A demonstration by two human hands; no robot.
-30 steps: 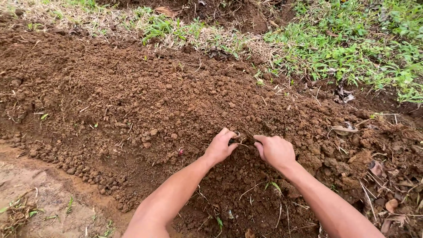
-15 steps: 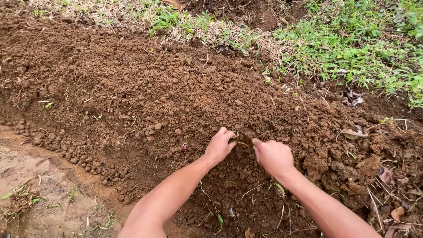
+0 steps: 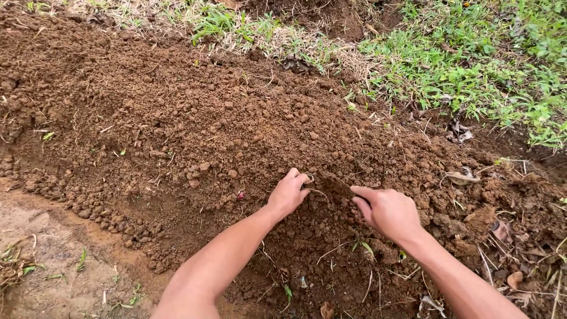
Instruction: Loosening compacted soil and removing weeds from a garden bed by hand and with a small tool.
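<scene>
Comparing the present view with those of half a second and a second before, one change is noted: the right hand (image 3: 387, 211) has been drawn to the right, away from the left hand (image 3: 287, 194), so that the two, formerly almost meeting, are now set somewhat apart. A small hollow (image 3: 332, 188) of darker soil is seen between them on the slope of the raised bed (image 3: 195, 124); it is judged that the opening in the earth has been widened or cleared by that movement.

The left hand is curled narrowly, fingertips (image 3: 301, 180) pressed into the loose earth at the hollow's left edge beside a thin pale root or stem (image 3: 313, 183). Whether anything is actually pinched cannot be told. The right hand is likewise loosely curled, its thumb extended towards the hollow and its fingers turned down into the soil; any contents are hidden.

A small reddish object (image 3: 240, 195), too small to identify, lies to the left of the left hand. Dry leaves (image 3: 462, 176) are recorded on the bed's right end, grass (image 3: 472, 65) beyond it, and a bare path (image 3: 41, 236) below its left side.
</scene>
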